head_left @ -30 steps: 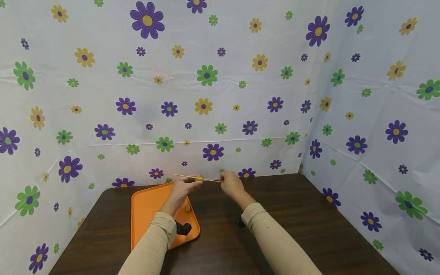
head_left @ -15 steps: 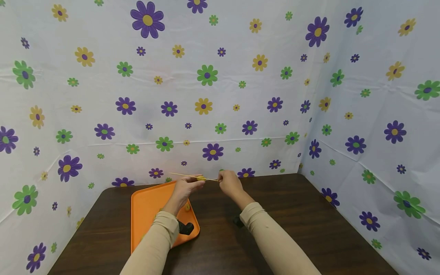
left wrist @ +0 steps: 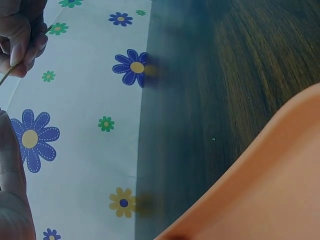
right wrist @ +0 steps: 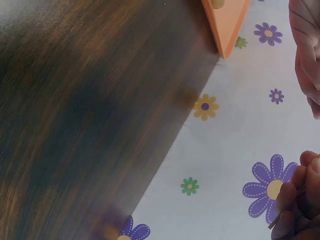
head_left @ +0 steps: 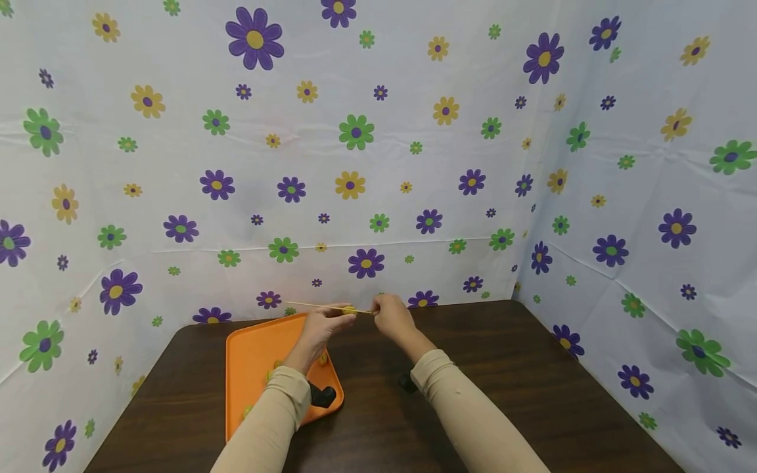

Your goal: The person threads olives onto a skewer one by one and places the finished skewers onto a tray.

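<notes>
Near the far edge of the worktop (head_left: pixel 520 368), a stick (head_left: pixel 307 305) held up from both sides

Off the worktop's surface, just right of the tray's far right corner as the head view shows it, the left hand (head_left: pixel 319 326) pinches a yellow piece (head_left: pixel 349 310) between thumb and fingers. The stick shows on both sides of that piece; whether it runs through it or along it cannot be told. The stick's long free part points left past the left hand, its end a little higher than the other.

Just beside, the right hand (head_left: pixel 392 316) grips the stick near its right end, fingers curled; in the left wrist view a short tip pokes out beyond them. The two hands are near each other but apart.

Toward the worktop's left edge lies the orange tray (head_left: pixel 260 348), partly hidden by the left sleeve (head_left: pixel 260 424). Other yellow pieces (head_left: pixel 323 359) lie on it: one near its right edge, the rest close beside that sleeve and partly covered. A black device (head_left: pixel 322 396) shows below the left wrist, in front of the tray's near right corner.

Behind the worktop's far edge hangs a white flowered cloth (head_left: pixel 408 144).
</notes>
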Demonstrator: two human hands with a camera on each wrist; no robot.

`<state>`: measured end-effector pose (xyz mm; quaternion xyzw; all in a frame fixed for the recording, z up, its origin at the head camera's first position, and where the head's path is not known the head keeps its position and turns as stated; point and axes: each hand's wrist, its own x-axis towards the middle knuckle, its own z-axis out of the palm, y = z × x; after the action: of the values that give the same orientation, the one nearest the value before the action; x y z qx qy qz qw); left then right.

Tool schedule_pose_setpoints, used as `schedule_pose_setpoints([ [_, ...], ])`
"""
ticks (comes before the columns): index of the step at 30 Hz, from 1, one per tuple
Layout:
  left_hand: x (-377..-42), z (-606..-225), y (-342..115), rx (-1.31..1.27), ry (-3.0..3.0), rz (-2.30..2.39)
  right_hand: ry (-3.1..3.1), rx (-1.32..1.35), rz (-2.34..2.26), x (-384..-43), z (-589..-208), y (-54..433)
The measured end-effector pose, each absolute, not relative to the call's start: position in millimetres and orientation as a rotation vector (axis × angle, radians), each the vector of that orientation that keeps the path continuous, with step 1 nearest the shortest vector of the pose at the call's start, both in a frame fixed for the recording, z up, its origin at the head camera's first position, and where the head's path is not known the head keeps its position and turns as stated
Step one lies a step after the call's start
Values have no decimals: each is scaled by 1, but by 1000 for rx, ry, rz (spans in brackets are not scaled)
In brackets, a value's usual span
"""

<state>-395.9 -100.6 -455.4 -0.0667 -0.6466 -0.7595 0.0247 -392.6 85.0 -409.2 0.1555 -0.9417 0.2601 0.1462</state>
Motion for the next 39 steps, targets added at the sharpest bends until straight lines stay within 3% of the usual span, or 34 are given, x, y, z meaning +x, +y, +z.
schedule_pose_setpoints([
  [10, -395, -455, -100, -218, -1916, -2420, -2682, 556, 835, -393, -400, 90],
  [39, -392, -457, -82, -247, -1884, -2410, -2695, 504, 896, -385, -394, 88],
])
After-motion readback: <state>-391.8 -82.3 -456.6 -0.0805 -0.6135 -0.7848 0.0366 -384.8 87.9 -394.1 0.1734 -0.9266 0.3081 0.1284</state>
